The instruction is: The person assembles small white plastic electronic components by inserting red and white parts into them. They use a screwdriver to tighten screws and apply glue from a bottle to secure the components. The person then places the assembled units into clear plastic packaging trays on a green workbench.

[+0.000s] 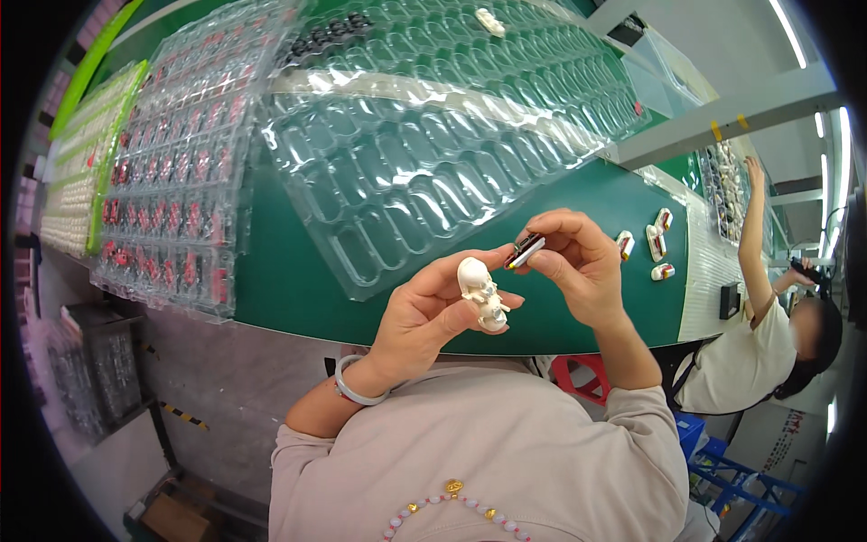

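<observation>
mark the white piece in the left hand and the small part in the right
White piece (482,293): head view, middle of its body.
Small part (528,253): head view, on its white strip.

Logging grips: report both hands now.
Left hand: closed, holding a white, rounded, plastic-looking piece.
Right hand: closed, pinching a small, oblong, dark-and-white part.

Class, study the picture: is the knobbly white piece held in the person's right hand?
No, the left hand holds the white piece, while the right hand pinches a small dark-and-white part.

There are two held parts (483,294), four tabletop parts (657,244).
</observation>
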Tool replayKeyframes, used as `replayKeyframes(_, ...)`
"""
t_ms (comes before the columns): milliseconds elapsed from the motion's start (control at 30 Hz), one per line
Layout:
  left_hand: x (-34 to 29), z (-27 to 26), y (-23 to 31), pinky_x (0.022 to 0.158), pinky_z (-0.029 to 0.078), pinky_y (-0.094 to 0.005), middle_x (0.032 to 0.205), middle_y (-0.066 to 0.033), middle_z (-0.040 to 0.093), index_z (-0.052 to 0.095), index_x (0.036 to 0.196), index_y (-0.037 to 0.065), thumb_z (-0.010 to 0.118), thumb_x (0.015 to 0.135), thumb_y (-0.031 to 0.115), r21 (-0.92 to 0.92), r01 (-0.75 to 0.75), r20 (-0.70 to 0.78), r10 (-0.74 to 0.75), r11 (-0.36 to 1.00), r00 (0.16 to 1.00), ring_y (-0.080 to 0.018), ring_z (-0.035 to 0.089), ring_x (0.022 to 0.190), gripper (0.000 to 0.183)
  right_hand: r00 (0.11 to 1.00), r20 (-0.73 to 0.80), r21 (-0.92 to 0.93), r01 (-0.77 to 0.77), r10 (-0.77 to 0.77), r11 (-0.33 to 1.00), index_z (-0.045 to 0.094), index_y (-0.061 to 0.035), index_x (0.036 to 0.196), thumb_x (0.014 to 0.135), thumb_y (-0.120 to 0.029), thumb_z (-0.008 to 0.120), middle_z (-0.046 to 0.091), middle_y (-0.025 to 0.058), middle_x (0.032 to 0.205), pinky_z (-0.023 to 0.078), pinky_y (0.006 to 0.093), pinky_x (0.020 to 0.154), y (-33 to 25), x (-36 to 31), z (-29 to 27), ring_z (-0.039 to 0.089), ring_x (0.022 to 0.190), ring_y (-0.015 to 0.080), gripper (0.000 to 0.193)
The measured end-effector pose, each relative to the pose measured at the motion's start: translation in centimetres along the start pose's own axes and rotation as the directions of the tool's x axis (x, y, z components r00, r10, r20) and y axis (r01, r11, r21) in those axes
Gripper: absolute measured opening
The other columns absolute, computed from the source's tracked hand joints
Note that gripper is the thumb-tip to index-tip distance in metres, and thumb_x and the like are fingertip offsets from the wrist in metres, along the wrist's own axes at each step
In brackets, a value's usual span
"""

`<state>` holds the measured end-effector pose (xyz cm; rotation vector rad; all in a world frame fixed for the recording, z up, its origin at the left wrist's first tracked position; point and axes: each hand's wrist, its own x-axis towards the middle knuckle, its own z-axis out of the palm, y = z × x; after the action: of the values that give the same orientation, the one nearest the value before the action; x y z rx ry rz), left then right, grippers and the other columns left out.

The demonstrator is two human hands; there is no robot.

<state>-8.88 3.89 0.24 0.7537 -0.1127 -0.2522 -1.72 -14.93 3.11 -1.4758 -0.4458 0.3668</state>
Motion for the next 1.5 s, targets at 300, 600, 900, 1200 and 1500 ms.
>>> replayKeyframes(300,3.9,4.4,-5.0,0.082,0.053,-0.0316,0.139,-0.0163,0.038,0.036,0.133,0.002,0.050,0.093,0.012,0.095,0.100,0.085,-0.108,0.990,0.990,-0.0258,0.057,0.109,0.043,0.893,-0.317,-0.288,0.229,-0.318,0.930,0.052,0.0009,0.123,0.068,0.008,0.071,0.050,0.0126,0.116,0.053,0.0272,0.075,2.1,-4.8,-4.1,0.060,0.087,0.0157,0.059)
replayKeyframes(600,5.6,5.6,-5.4,0.075,0.058,-0.0310,0.120,-0.0145,0.052,0.039,0.130,0.000,0.046,0.095,0.021,-0.088,0.378,0.010,-0.379,0.921,0.925,-0.0246,0.062,0.099,0.041,0.885,-0.242,-0.353,0.302,-0.399,0.885,0.056,0.0029,0.113,0.067,0.003,0.073,0.061,0.0170,0.110,0.051,0.0308,0.073,1.6,-7.2,-7.4,0.060,0.088,0.0198,0.049)
replayKeyframes(900,4.9,5.9,-5.5,0.067,0.058,-0.0260,0.103,-0.0084,0.059,0.043,0.126,0.001,0.048,0.095,0.030,0.017,0.418,-0.098,-0.415,0.908,0.905,-0.0153,0.062,0.090,0.044,0.971,-0.134,-0.039,0.196,-0.199,0.980,0.055,0.0062,0.113,0.069,0.006,0.069,0.052,0.0168,0.116,0.049,0.0346,0.086,2.2,-7.0,-6.1,0.054,0.104,0.0237,0.046)
replayKeyframes(1200,4.8,5.7,-5.2,0.070,0.058,-0.0273,0.103,-0.0088,0.060,0.048,0.119,-0.002,0.055,0.092,0.028,-0.083,0.422,-0.107,-0.429,0.903,0.897,-0.0156,0.064,0.087,0.042,0.990,-0.116,0.191,0.102,-0.081,0.976,0.053,0.0087,0.116,0.067,0.012,0.054,0.045,0.0142,0.117,0.044,0.0344,0.091,3.6,-7.4,-6.1,0.049,0.108,0.0221,0.049)
replayKeyframes(1500,4.8,5.4,-5.3,0.071,0.058,-0.0279,0.102,-0.0093,0.059,0.047,0.120,-0.003,0.056,0.091,0.029,-0.099,0.419,-0.102,-0.428,0.902,0.898,-0.0141,0.063,0.086,0.044,0.988,-0.132,0.109,0.095,-0.080,0.989,0.054,0.0095,0.115,0.069,0.012,0.058,0.045,0.0137,0.115,0.047,0.0341,0.090,2.9,-7.1,-5.8,0.051,0.101,0.0200,0.046)
